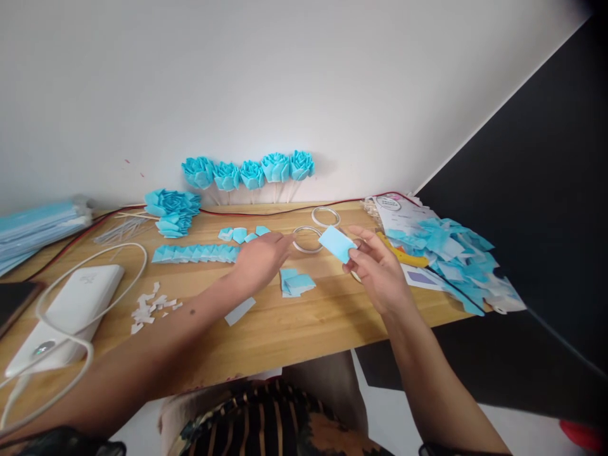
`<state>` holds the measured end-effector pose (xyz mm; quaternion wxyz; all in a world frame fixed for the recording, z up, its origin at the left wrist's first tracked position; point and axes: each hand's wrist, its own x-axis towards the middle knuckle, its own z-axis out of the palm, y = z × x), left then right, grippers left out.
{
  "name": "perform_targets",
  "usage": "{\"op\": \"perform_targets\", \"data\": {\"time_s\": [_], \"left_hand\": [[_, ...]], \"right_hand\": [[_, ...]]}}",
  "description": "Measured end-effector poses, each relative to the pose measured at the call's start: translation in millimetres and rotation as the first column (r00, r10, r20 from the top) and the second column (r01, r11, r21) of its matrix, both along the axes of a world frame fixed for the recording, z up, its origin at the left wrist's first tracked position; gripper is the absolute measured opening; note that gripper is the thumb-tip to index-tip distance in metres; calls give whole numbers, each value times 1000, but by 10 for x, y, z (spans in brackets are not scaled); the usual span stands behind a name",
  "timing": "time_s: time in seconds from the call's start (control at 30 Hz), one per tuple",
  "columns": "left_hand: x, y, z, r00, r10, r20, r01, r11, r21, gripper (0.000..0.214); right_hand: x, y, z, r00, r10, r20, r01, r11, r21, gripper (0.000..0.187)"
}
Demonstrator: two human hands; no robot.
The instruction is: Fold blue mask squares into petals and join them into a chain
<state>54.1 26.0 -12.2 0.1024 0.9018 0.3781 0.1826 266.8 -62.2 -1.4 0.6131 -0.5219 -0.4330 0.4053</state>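
Clock positions are taken about the folded blue pieces (297, 283) lying on the wooden table (266, 345), with 12 pointing to the wall. A flat blue rectangle (336, 243) is held clear of the table at 2 o'clock, gripped at its lower right corner between the thumb and fingers of the right hand (380, 272); the remaining fingers are loosely bent. The left hand (261, 259) is placed at 10 o'clock, with its fingers drawn close together and directed toward 2; whether anything is pinched by them cannot be told, as the fingertips are partly hidden. The near end of an overlapping blue row (194, 254), extending toward 9 o'clock, is covered by this hand in the view. Small blue pieces (239, 235) are seen just beyond the left hand. Two pale rings (325, 216) are set near 1 o'clock, one of them beside the left fingertips. Five blue flowers (251, 174) on sticks are leaned against the wall at 11, and further blue flowers (173, 206) are laid at 10. White scraps (147, 308) are scattered at 9, with a white power bank (71, 310) placed farther out. At 3 o'clock a loose blue heap (460, 250) is observed, and a yellow-handled tool (406, 256) is positioned between it and the right hand.
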Motion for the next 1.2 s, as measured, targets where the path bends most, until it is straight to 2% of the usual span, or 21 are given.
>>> {"op": "perform_targets", "data": {"time_s": [0.1, 0.23, 0.3, 0.37, 0.43, 0.53, 0.63, 0.73, 0.87, 0.93, 1.03, 1.13, 1.2], "left_hand": [[-195, -69, 36, 1000, -20, -20, 20, 1000, -20, 33], [-471, -134, 86, 999, 25, 28, -24, 999, -33, 34], [-575, -139, 121, 993, 68, 91, -65, 997, -41, 35], [-661, -137, 152, 979, 109, 172, -98, 992, -75, 34], [-736, -139, 170, 953, 154, 261, -123, 984, -131, 33], [-820, -172, 165, 897, 223, 381, -122, 954, -273, 30], [-833, -226, 126, 831, 291, 475, -29, 874, -485, 31], [-771, -268, 66, 773, 319, 548, 149, 749, -645, 44], [-687, -270, 24, 649, 407, 643, 422, 510, -749, 63], [-686, -252, 28, 617, 432, 658, 486, 449, -750, 58], [-726, -212, 25, 624, 409, 666, 467, 488, -737, 41], [-777, -166, -16, 668, 403, 625, 362, 558, -747, 30], [-804, -140, -52, 671, 423, 609, 289, 607, -740, 29]], "right_hand": [[-64, -59, -67, 986, 63, -151, -78, 993, -92, 36], [-343, -107, -200, 896, 236, -376, -311, 938, -154, 35], [-508, -104, -269, 852, 317, -416, -409, 900, -152, 35], [-610, -82, -322, 842, 369, -394, -460, 872, -166, 35], [-611, -45, -341, 888, 350, -299, -416, 888, -197, 34], [-467, 18, -276, 965, 212, -154, -240, 951, -196, 33], [-364, 55, -140, 974, 197, -110, -214, 962, -170, 37], [-448, 84, -27, 958, 283, -54, -287, 951, -115, 35], [-670, 167, 37, 914, 406, 18, -404, 913, -60, 33], [-743, 224, 49, 894, 446, 51, -444, 895, -51, 32], [-797, 321, 50, 858, 508, 77, -504, 861, -67, 33], [-830, 430, 39, 814, 572, 104, -565, 820, -94, 33], [-853, 507, 39, 795, 594, 125, -585, 804, -104, 32]]}}
